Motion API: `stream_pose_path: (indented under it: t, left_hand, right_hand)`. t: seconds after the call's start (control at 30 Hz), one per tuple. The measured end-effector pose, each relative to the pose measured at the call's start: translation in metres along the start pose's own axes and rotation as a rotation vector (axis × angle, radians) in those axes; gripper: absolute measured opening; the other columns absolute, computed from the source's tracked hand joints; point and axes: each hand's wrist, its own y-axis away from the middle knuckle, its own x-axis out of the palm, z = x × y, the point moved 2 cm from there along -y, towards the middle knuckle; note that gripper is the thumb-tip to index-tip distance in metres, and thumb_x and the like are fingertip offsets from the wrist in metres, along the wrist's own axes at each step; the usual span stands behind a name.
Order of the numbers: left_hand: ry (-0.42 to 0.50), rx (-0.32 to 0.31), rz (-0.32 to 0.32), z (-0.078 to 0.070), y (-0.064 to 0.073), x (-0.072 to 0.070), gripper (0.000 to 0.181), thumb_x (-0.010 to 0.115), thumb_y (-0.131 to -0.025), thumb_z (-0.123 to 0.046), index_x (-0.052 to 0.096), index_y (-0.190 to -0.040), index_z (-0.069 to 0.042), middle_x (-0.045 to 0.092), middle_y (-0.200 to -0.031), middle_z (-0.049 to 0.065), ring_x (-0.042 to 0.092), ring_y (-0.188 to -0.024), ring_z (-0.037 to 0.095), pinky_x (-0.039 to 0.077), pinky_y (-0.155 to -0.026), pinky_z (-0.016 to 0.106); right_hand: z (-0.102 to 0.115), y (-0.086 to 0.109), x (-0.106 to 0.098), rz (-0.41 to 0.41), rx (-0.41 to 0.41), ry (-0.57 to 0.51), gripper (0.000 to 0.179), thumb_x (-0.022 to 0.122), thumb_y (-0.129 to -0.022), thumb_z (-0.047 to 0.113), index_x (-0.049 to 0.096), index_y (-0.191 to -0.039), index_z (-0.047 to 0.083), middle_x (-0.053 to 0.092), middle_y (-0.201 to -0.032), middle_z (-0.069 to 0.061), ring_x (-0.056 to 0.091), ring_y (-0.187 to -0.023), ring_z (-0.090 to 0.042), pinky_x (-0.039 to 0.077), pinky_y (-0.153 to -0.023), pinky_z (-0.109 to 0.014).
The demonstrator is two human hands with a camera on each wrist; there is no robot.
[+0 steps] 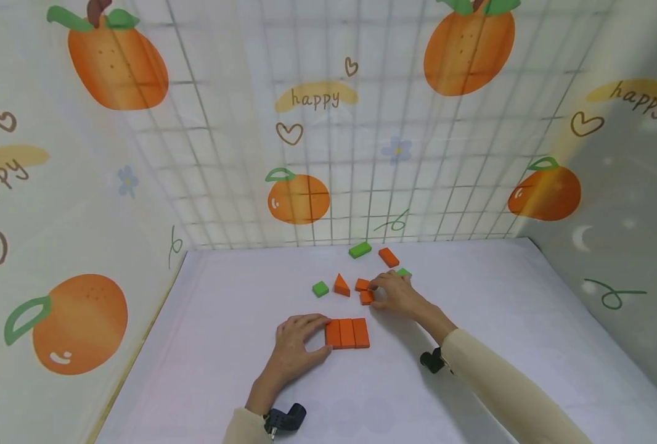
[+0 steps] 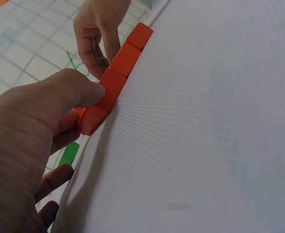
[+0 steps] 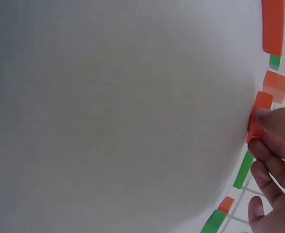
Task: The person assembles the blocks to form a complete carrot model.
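Three orange rectangular blocks (image 1: 347, 333) lie flat side by side on the table. My left hand (image 1: 299, 343) pinches the leftmost one between thumb and fingers at its two ends; in the left wrist view the thumb presses the near face of that orange block (image 2: 114, 86). Farther back, my right hand (image 1: 397, 295) pinches a small orange block (image 1: 367, 298) with thumb and index finger, seen from the side as an orange block (image 3: 262, 101). Another small orange block (image 1: 362, 285) sits right behind it.
An orange triangular block (image 1: 341, 286) and a small green block (image 1: 320, 289) stand left of my right hand. Beyond lie a green rectangular block (image 1: 360, 250), an orange block (image 1: 389, 257) and a partly hidden green block (image 1: 403, 272). Patterned curtains (image 1: 240, 148) border the table.
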Motion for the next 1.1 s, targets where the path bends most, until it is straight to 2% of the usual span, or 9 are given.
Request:
stream_pose_path:
  t: [0.17,0.27,0.4,0.6,0.83,0.93,1.1]
  left_hand:
    - [-0.009,0.007,-0.004,-0.002,0.000,-0.002,0.054,0.074,-0.085,-0.046,0.064,-0.134,-0.027,0.057,-0.138,-0.008,0.046,-0.125,0.020,0.029,-0.102,0.056]
    - [-0.011,0.005,-0.002,-0.002,0.000,-0.003,0.054,0.074,-0.085,-0.045,0.063,-0.135,-0.027,0.056,-0.139,-0.008,0.045,-0.126,0.020,0.029,-0.102,0.056]
    - [-0.013,-0.008,0.003,-0.001,0.000,-0.003,0.054,0.074,-0.085,-0.046,0.063,-0.135,-0.028,0.056,-0.139,-0.009,0.045,-0.126,0.020,0.029,-0.103,0.055]
    - [0.001,-0.012,0.005,0.000,0.000,-0.002,0.054,0.074,-0.085,-0.047,0.064,-0.135,-0.029,0.057,-0.139,-0.009,0.045,-0.127,0.019,0.028,-0.104,0.055]
    - [-0.002,-0.013,0.007,-0.001,0.000,-0.001,0.054,0.074,-0.085,-0.046,0.064,-0.135,-0.029,0.057,-0.139,-0.009,0.045,-0.127,0.019,0.029,-0.103,0.055]
    - [-0.005,-0.017,0.013,-0.001,0.000,-0.001,0.054,0.073,-0.085,-0.047,0.063,-0.135,-0.030,0.056,-0.139,-0.010,0.045,-0.127,0.019,0.029,-0.103,0.054]
    - [-0.010,-0.008,0.009,-0.001,0.000,-0.001,0.054,0.073,-0.085,-0.047,0.063,-0.135,-0.029,0.057,-0.139,-0.008,0.045,-0.126,0.021,0.029,-0.103,0.055]
  right_hand:
    - [0.000,0.000,-0.001,-0.040,-0.037,0.004,0.023,0.081,-0.084,0.017,0.073,-0.105,0.011,0.067,-0.100,0.002,0.053,-0.107,-0.023,0.032,-0.085,-0.047]
    - [0.002,0.000,-0.003,-0.061,-0.055,-0.001,0.025,0.081,-0.084,0.017,0.072,-0.106,0.011,0.067,-0.105,-0.001,0.053,-0.110,-0.024,0.032,-0.087,-0.049]
    - [0.003,-0.001,-0.002,-0.051,-0.065,-0.020,0.033,0.081,-0.084,0.017,0.071,-0.114,0.010,0.067,-0.114,-0.004,0.051,-0.116,-0.026,0.031,-0.091,-0.051]
    - [0.002,-0.002,0.001,-0.020,-0.058,-0.002,0.031,0.081,-0.084,0.020,0.071,-0.112,0.011,0.068,-0.111,-0.001,0.054,-0.111,-0.024,0.035,-0.089,-0.045]
    - [0.004,0.006,-0.008,-0.069,-0.081,-0.032,0.026,0.083,-0.082,0.019,0.073,-0.104,0.011,0.069,-0.098,0.003,0.054,-0.103,-0.021,0.034,-0.087,-0.047]
    - [0.009,0.011,-0.015,-0.068,-0.074,-0.045,0.024,0.083,-0.082,0.019,0.073,-0.103,0.013,0.068,-0.097,0.005,0.053,-0.102,-0.019,0.034,-0.088,-0.046]
    - [0.023,0.026,-0.022,-0.095,-0.115,-0.052,0.022,0.083,-0.082,0.022,0.072,-0.100,0.016,0.067,-0.097,0.008,0.054,-0.101,-0.018,0.034,-0.091,-0.047]
